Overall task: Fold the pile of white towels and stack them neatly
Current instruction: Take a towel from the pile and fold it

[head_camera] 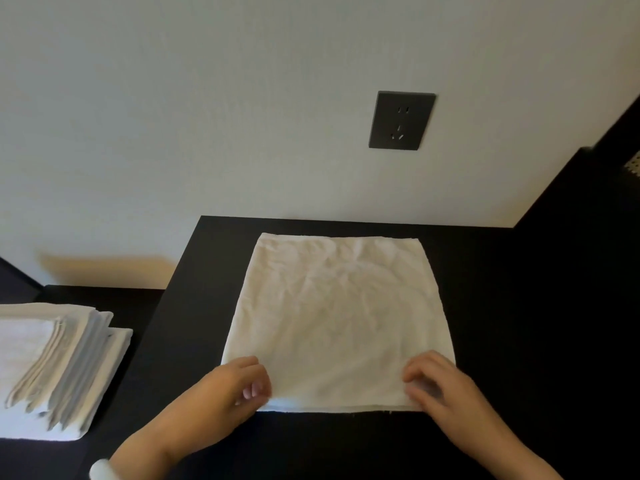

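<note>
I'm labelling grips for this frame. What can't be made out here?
Head view, left hand: blurred fingers, grip on the towel unclear.
Head view, right hand: same blur, same doubt.
Head view, folded stack: cut off by the left edge, count unknown.

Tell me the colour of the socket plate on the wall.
The socket plate is dark grey, seen best in the head view.

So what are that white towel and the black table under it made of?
The towel looks like soft matte cotton cloth, judging by its creases. The table seems a rigid board, wood or laminate, with matte black finish: straight edges, no grain visible.
</note>
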